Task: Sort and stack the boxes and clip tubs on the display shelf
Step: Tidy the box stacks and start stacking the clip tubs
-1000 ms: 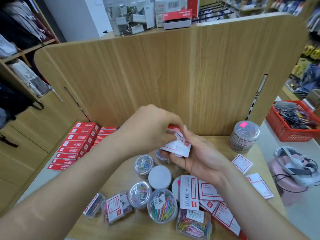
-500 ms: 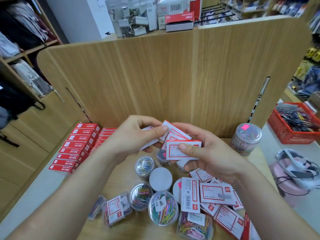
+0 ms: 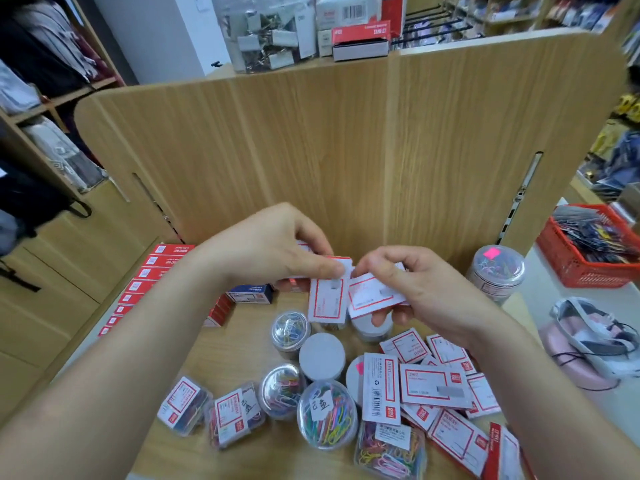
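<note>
Below the grips, loose boxes (image 3: 433, 386) and clip tubs (image 3: 327, 414) lie unsorted on the shelf (image 3: 235, 344), only red boxes (image 3: 152, 275) leftward look ranked, so most sorting seems undone, while the left hand (image 3: 273, 251) pinches one small box (image 3: 327, 296) and the right hand (image 3: 415, 282) a second box (image 3: 372, 294) beside it.

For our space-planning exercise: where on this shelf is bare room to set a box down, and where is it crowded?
Bare shelf lies between the red boxes and the round tubs; another strip runs along the front edge, before the flat tubs. The middle and right front are crowded with white boxes.
</note>
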### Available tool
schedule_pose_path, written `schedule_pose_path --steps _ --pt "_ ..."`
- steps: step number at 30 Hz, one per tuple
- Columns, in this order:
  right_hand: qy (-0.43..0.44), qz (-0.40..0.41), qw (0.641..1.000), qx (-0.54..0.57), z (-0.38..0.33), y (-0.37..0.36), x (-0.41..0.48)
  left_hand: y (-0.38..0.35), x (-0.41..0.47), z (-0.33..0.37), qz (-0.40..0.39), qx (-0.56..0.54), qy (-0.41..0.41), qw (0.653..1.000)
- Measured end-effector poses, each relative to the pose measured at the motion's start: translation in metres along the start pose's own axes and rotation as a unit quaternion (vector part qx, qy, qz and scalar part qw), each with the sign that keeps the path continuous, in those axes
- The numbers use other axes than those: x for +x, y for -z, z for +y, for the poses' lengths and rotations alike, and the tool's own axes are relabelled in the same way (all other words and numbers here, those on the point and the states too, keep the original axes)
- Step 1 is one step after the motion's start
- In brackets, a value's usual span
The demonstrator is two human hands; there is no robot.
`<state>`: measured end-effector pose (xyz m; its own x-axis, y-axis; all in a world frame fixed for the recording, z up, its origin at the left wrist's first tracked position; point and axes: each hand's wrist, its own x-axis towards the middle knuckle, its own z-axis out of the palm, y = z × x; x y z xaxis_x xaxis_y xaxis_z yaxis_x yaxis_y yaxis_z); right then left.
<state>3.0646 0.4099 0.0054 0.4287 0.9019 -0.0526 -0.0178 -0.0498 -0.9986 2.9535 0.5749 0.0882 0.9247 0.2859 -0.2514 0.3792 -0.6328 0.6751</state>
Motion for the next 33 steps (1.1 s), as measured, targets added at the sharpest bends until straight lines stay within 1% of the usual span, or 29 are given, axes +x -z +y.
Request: schedule_pose_path --steps 3,6,8,9,10,11,12,13,14,15,16,17,19,21,22,24,25,26,27,28,29,31,33 --pt "-0.007 -0.049 0.998 -0.033 -0.005 -0.005 0.002 -0.004 0.011 0.015 -0.016 0.029 -0.015 0.999" --pt "-0.016 -0.044 0.999 -0.009 0.0 -0.006 0.004 -0.012 0.016 0.015 -0.007 0.02 -0.026 0.999" --pt "-0.011 -0.032 0.999 0.028 0.006 -0.006 0.004 -0.019 0.017 0.01 0.027 -0.016 -0.039 0.999" --pt "-0.011 -0.025 0.998 0.048 0.008 -0.005 0.003 -0.022 0.017 0.007 0.051 -0.056 -0.044 0.996" --pt "-0.013 -0.014 0.998 0.068 0.01 -0.005 0.003 -0.024 0.018 0.003 0.075 -0.121 -0.042 0.989" --pt "-0.016 0.004 0.996 0.086 0.012 -0.005 0.002 -0.025 0.017 0.0 0.088 -0.215 -0.033 0.972" --pt "-0.02 0.026 0.994 0.103 0.013 -0.004 0.001 -0.025 0.016 -0.005 0.085 -0.325 -0.022 0.942" --pt "-0.023 0.048 0.991 0.12 0.014 -0.003 0.0 -0.025 0.015 -0.011 0.069 -0.424 -0.021 0.903" --pt "-0.026 0.067 0.988 0.137 0.014 -0.002 -0.001 -0.026 0.013 -0.019 0.051 -0.49 -0.027 0.87" --pt "-0.028 0.08 0.985 0.15 0.014 -0.002 -0.002 -0.027 0.011 -0.025 0.031 -0.526 -0.034 0.849" --pt "-0.03 0.089 0.984 0.152 0.014 -0.001 -0.002 -0.028 0.008 -0.03 0.013 -0.542 -0.043 0.839" --pt "-0.031 0.092 0.984 0.148 0.013 -0.002 -0.003 -0.03 0.006 -0.033 0.004 -0.544 -0.048 0.838" --pt "-0.029 0.09 0.986 0.136 0.011 -0.004 -0.003 -0.035 0.005 -0.034 0.01 -0.525 -0.052 0.849" --pt "-0.032 0.094 0.987 0.13 0.011 -0.007 -0.002 -0.039 0.003 -0.032 0.045 -0.461 -0.072 0.883" --pt "-0.035 0.1 0.986 0.13 0.011 -0.009 -0.001 -0.041 0.002 -0.029 0.072 -0.409 -0.096 0.905" --pt "-0.041 0.115 0.984 0.131 0.013 -0.013 0.001 -0.048 0.0 -0.021 0.148 -0.253 -0.163 0.942" --pt "-0.04 0.123 0.982 0.14 0.014 -0.016 0.003 -0.054 0.0 -0.018 0.19 -0.152 -0.2 0.949" --pt "-0.04 0.131 0.978 0.16 0.014 -0.019 0.003 -0.061 0.0 -0.015 0.219 -0.045 -0.237 0.945" --pt "-0.041 0.136 0.972 0.188 0.015 -0.02 0.004 -0.069 0.001 -0.014 0.231 0.046 -0.269 0.934" --pt "-0.043 0.136 0.965 0.221 0.015 -0.021 0.004 -0.077 0.001 -0.013 0.22 0.103 -0.28 0.929" --pt "-0.044 0.13 0.958 0.251 0.015 -0.021 0.004 -0.083 0.001 -0.013 0.193 0.121 -0.268 0.936" --pt "-0.042 0.112 0.954 0.274 0.016 -0.019 0.004 -0.089 -0.002 -0.014 0.139 0.074 -0.233 0.96" --pt "-0.032 0.101 0.957 0.272 0.017 -0.017 0.002 -0.09 -0.004 -0.015 0.135 0.013 -0.204 0.969"
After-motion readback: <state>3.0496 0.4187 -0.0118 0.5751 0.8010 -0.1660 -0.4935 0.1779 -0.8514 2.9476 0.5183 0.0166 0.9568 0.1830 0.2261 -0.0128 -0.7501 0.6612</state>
